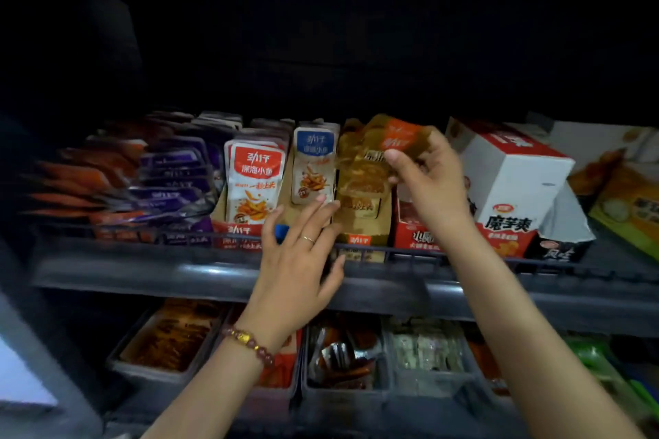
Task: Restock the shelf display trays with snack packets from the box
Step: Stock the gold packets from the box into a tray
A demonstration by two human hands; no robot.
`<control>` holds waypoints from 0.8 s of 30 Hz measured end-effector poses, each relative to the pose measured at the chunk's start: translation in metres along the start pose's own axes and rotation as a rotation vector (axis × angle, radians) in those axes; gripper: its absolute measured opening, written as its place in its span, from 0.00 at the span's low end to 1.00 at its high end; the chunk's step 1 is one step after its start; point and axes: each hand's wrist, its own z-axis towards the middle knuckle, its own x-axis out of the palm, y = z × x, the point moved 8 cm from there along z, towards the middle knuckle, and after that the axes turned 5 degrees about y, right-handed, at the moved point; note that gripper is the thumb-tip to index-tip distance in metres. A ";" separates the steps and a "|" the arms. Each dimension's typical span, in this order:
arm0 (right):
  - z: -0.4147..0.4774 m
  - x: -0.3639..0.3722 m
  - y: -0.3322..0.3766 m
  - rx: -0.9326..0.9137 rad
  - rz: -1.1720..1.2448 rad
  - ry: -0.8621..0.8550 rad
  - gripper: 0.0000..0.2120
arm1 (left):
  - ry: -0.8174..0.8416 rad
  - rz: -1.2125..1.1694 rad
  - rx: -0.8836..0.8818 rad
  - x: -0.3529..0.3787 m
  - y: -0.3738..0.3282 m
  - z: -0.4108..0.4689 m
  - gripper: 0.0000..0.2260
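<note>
Dark shelf, upper tier. Right hand fingers pinch orange snack packets by upper edge, over brown display tray. Left hand fingers straight, holding nothing, at tray front. Packets likely light, floppy, slick: grip at seal.

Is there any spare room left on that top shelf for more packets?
Some: the blue-label tray shows bare cardboard at its front, and the grey shelf lies bare right of the white box. Everywhere else it is packed tight.
</note>
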 end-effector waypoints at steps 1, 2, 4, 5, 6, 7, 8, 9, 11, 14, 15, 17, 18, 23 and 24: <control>0.003 0.002 -0.007 -0.006 -0.041 0.007 0.08 | -0.018 -0.006 0.010 -0.001 0.002 0.002 0.14; 0.005 0.003 -0.014 -0.008 -0.068 -0.004 0.09 | -0.028 -0.009 0.016 -0.001 0.004 0.004 0.13; 0.005 -0.002 -0.029 0.004 -0.075 -0.080 0.11 | -0.036 -0.013 0.018 0.001 0.007 0.006 0.12; 0.004 -0.006 -0.035 0.011 -0.082 -0.118 0.11 | -0.038 -0.018 0.018 0.003 0.007 0.006 0.12; 0.003 -0.008 -0.037 0.018 -0.097 -0.139 0.11 | -0.040 -0.025 0.016 0.003 0.007 0.006 0.12; 0.003 -0.008 -0.038 0.020 -0.132 -0.141 0.10 | -0.043 -0.034 0.012 0.004 0.006 0.007 0.12; 0.004 -0.006 -0.038 0.017 -0.209 -0.125 0.10 | -0.047 -0.041 0.008 0.004 0.006 0.007 0.12; 0.005 -0.002 -0.037 0.016 -0.337 -0.097 0.11 | -0.050 -0.046 0.005 0.003 0.006 0.008 0.11; 0.006 0.007 -0.037 0.018 -0.561 -0.053 0.15 | -0.051 -0.049 0.003 0.003 0.006 0.008 0.11; 0.001 0.012 -0.035 -0.008 -0.542 -0.036 0.23 | -0.034 -0.052 0.002 0.004 0.007 0.007 0.12; -0.001 0.013 -0.036 -0.019 -0.545 -0.018 0.26 | -0.028 -0.049 0.006 0.004 0.007 0.006 0.12; -0.006 0.015 -0.035 -0.054 -0.630 0.006 0.27 | -0.022 -0.042 0.013 0.004 0.008 0.005 0.12; -0.008 0.015 -0.032 -0.066 -0.688 -0.006 0.25 | -0.023 -0.039 0.013 0.004 0.008 0.004 0.12; -0.010 0.014 -0.016 -0.113 -0.802 -0.160 0.18 | -0.025 -0.046 0.013 0.004 0.008 0.005 0.12; -0.008 0.015 -0.014 -0.114 -0.804 -0.186 0.18 | -0.028 -0.048 0.012 0.004 0.008 0.005 0.12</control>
